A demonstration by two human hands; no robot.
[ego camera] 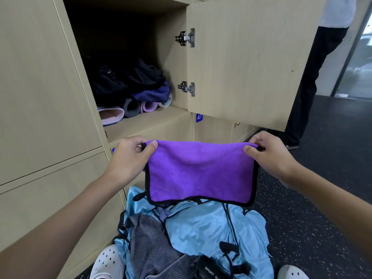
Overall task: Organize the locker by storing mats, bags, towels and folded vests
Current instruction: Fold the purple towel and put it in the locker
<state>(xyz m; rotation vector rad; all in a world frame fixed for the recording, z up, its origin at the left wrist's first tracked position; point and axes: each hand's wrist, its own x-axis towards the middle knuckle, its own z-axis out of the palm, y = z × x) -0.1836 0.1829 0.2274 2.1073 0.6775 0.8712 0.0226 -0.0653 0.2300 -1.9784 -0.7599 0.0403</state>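
A square purple microfibre towel with black trim point(201, 172) hung stretched between the two hands, in front of the light wooden locker wall. The left hand point(130, 156) pinched its top left corner, thumb on the near face and fingers curled behind. The right hand point(267, 156) pinched the top right corner in the same way. The towel's top edge ran nearly level between them, and the cloth fell flat below, its bottom hem hanging just above a heap on the floor.

That heap, near the person's feet, was made up of shiny light blue vests with black edging point(201, 224), a grey striped cloth point(149, 246) on their left side and a black item printed with "SPORT" point(211, 270) at the near edge. A white perforated clog point(108, 260) showed to the left of the heap.

Farther off and above the towel, the open locker compartment point(145, 121) held a pink rolled mat point(111, 115), a grey rolled mat point(131, 108) and a lilac rolled mat point(149, 106) lying side by side on its floor. Dark bags point(124, 79) and a folded navy cloth point(155, 93) were piled on top of them. The wooden locker door point(241, 57) stood swung open to the right. Beyond it, at the far right, a person in black trousers point(314, 77) stood on the dark speckled floor point(322, 178).
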